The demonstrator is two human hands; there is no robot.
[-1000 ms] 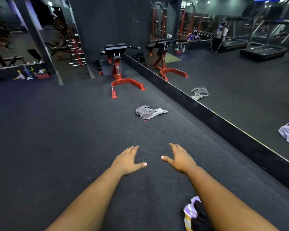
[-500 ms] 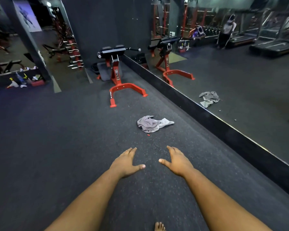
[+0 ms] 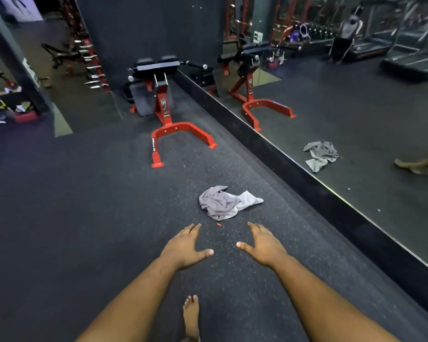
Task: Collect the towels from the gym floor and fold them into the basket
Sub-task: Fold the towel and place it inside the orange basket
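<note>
A crumpled grey towel (image 3: pixel 226 202) lies on the dark rubber gym floor just ahead of me, close to the mirror wall. My left hand (image 3: pixel 185 246) and my right hand (image 3: pixel 263 244) are stretched out in front, palms down, fingers straight and empty, a short way short of the towel. A tiny red scrap (image 3: pixel 219 224) lies between the hands and the towel. No basket is in view.
A red and black exercise bench (image 3: pixel 168 112) stands beyond the towel. The mirror (image 3: pixel 356 119) with its black base strip (image 3: pixel 307 186) runs along the right, showing the towel's reflection (image 3: pixel 320 154). My bare foot (image 3: pixel 191 317) is below. Weight racks (image 3: pixel 89 53) stand far left.
I have walked forward: the towel and bench are nearer and lower in view. The purple cloth by my right arm has dropped out of frame. My bare foot has appeared. Both hands stay open.
</note>
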